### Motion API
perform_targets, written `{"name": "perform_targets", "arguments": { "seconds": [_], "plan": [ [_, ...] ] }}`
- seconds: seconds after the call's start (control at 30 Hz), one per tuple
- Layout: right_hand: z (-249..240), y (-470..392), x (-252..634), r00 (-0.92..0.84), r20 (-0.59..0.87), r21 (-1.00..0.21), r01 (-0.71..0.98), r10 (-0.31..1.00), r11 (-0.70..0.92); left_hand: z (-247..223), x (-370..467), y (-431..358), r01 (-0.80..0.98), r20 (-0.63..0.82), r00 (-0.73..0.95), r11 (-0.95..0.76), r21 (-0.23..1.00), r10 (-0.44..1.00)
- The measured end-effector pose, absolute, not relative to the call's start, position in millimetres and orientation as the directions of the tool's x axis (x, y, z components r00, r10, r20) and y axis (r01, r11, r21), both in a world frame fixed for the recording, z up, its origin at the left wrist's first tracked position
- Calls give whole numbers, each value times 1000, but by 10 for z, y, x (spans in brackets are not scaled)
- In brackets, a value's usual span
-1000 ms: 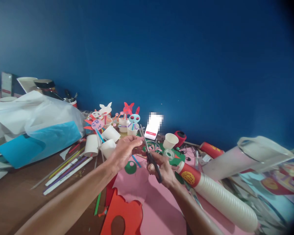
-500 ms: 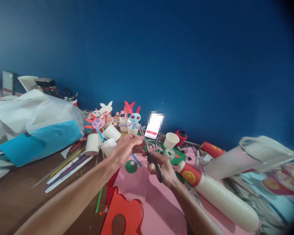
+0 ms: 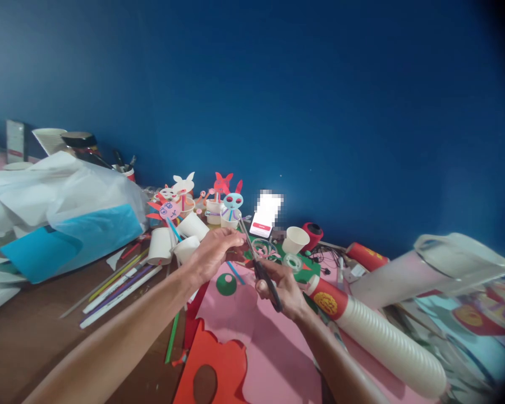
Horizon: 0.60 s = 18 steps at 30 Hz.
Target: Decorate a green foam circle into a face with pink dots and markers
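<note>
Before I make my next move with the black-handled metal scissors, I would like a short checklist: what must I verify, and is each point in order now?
1. Black-handled metal scissors held in the right hand: ok.
2. Left hand with its fingers well away from the metal blades: not ok, in my judgement; the fingertips are right beside them.
3. Something pinched in the left fingers: cannot tell; too small and blurred.
4. Round green paper piece with a pink dot lying on the pink paper, apart from the blades: ok.
5. White paper cup near the lit phone upright: ok.
</note>
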State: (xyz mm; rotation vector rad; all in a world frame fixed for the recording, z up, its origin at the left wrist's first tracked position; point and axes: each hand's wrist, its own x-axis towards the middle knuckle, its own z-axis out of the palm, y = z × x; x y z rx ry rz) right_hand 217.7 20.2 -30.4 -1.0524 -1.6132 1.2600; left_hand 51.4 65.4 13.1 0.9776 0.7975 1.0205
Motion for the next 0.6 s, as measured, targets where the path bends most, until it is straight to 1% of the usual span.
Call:
{"name": "perform_targets", "arguments": {
  "seconds": [0.23, 0.6],
  "plan": [
    [-314, 200, 2174, -318, 85, -985, 114, 944, 127, 129, 493, 684, -271, -125, 315, 216, 938, 941],
    [-307, 197, 2180, -345, 67, -989, 104, 936, 109, 107, 436, 749, -195, -121, 376, 206, 959, 919]
  ]
}}
